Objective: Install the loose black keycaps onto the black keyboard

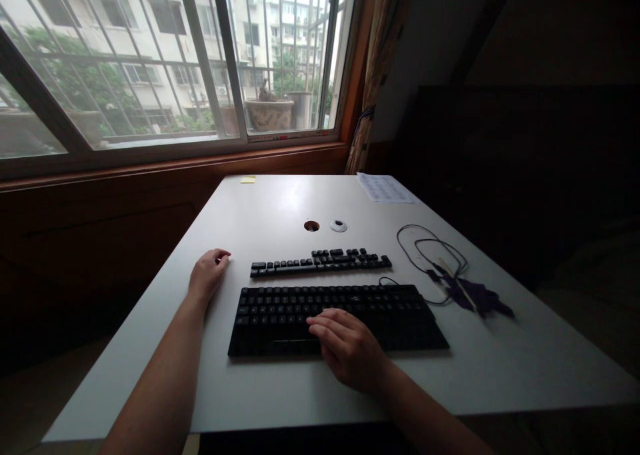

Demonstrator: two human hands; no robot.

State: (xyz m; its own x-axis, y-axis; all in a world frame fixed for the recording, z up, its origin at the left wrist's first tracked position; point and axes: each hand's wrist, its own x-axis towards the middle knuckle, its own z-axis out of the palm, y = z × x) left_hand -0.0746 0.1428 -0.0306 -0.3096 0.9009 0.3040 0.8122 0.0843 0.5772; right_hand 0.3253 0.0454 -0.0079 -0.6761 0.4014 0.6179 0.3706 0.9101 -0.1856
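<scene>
A black keyboard [280, 312] lies on the white table. Keycaps fill its upper rows, while the front strip and much of the lower right look bare and dark. My right hand [350, 348] is over the middle of the keyboard, fingertips bunched together at the keys; whatever is between them is hidden. Behind the keyboard, loose black keycaps [295, 266] are laid out in rows, a long bar-shaped one among them. To the left of these rows, my left hand [207, 275] rests on the table with its fingers curled in, and its contents cannot be made out.
A dark cable [415, 227] loops on the right beside a purple cloth [483, 298] with a thin stick across it. Farther back are a round hole [311, 226], a white ring-shaped cover [339, 226], printed paper [385, 188] and yellow sticky notes [248, 180]. A barred window stands beyond.
</scene>
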